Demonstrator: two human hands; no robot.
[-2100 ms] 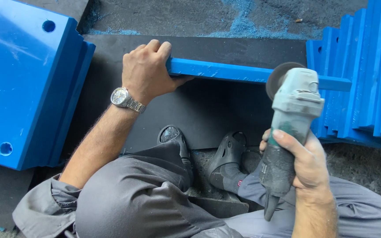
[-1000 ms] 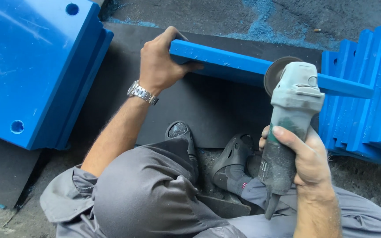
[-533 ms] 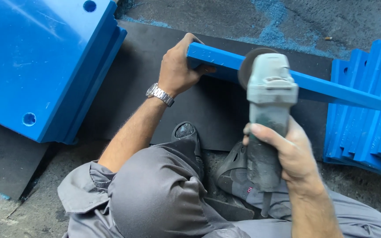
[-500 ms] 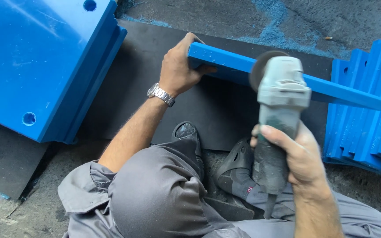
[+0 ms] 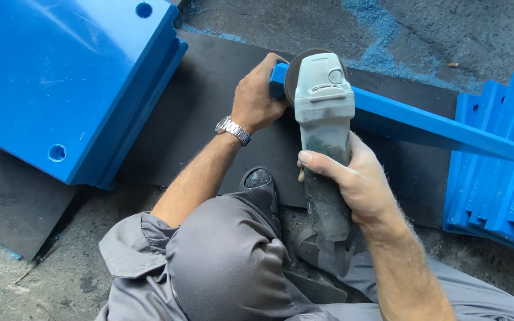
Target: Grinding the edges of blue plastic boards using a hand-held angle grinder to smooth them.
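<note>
A big blue block (image 5: 60, 83) with round holes lies at the left, partly on a black mat (image 5: 209, 113); a stack of blue strips (image 5: 501, 172) sits at the right. Across the mat runs a long blue bar (image 5: 435, 128) — the left hand (image 5: 257, 98) clasps its near end; the right hand (image 5: 352, 178) wraps the grey angle grinder (image 5: 323, 113), disc at that end, above a wristwatch (image 5: 232, 129).

Grey angle grinder (image 5: 323, 119) covers the near end of the long blue plastic bar (image 5: 435, 126), so disc-to-bar contact can't be told. Left hand (image 5: 256, 98) fingertips hidden behind that bar. Large blue drilled block (image 5: 60, 77) and stacked blue ribbed panels (image 5: 501, 172) cut off by frame edges.
</note>
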